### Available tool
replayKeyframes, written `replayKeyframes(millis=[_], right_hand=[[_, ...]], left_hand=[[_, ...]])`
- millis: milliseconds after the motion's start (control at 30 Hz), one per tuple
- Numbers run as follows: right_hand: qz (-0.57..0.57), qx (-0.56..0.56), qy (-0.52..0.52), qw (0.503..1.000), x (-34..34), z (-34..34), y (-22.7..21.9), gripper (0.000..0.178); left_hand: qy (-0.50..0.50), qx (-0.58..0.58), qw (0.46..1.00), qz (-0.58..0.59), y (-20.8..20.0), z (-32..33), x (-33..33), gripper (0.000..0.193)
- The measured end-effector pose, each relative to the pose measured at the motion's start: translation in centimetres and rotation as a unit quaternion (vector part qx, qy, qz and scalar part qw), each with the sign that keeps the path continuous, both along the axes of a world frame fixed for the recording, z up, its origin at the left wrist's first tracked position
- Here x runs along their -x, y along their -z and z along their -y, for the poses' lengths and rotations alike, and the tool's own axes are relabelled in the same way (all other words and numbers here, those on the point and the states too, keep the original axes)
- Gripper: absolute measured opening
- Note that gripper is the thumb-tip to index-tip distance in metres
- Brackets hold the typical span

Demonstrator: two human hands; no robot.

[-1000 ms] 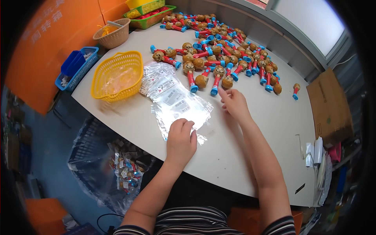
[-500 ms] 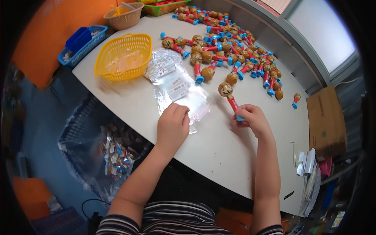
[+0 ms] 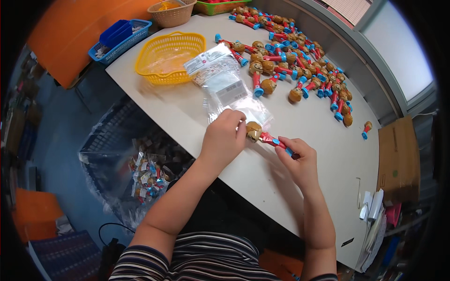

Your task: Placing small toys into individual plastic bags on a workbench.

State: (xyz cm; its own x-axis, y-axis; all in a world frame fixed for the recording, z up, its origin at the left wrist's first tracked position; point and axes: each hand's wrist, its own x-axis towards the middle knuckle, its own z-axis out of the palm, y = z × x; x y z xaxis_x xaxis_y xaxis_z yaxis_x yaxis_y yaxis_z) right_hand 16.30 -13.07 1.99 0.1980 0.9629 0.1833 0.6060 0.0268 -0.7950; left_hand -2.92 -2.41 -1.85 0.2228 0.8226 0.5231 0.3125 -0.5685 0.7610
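Observation:
My right hand pinches the blue end of a small toy with a round brown head and a red stem. The toy lies nearly level, its head right beside the fingertips of my left hand. Those left fingers are closed at the near end of a clear plastic bag with a printed barcode panel. Whether the toy's head is inside the bag's mouth, I cannot tell. More flat bags lie beneath, next to a yellow basket.
Several similar toys are heaped along the table's far side, and one lies alone at right. A cardboard box stands beyond the right edge. Below the left edge, a lined blue crate holds bagged toys.
My right hand has brought the toy leftward and tipped it from steep to nearly level, its head now at my left hand. The view has shifted, moving the table contents slightly right and up.

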Motion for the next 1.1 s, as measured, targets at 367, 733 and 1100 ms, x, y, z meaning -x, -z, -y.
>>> replayKeyframes(millis=[367, 733, 1100], right_hand=[[-0.528, 0.167, 0.16, 0.817, 0.6, -1.1, 1.6, 0.031], [0.344, -0.277, 0.005, 0.897, 1.7, -0.5, 2.1, 0.033], [-0.555, 0.109, 0.159, 0.809, 2.4, -1.0, 1.8, 0.032]], left_hand=[[0.012, -0.044, 0.999, -0.029, -0.1, 0.3, -1.4, 0.007], [0.065, -0.144, 0.986, -0.051, -1.7, -0.3, -3.2, 0.009], [0.072, -0.141, 0.987, -0.016, -1.0, -0.5, -4.0, 0.013]])
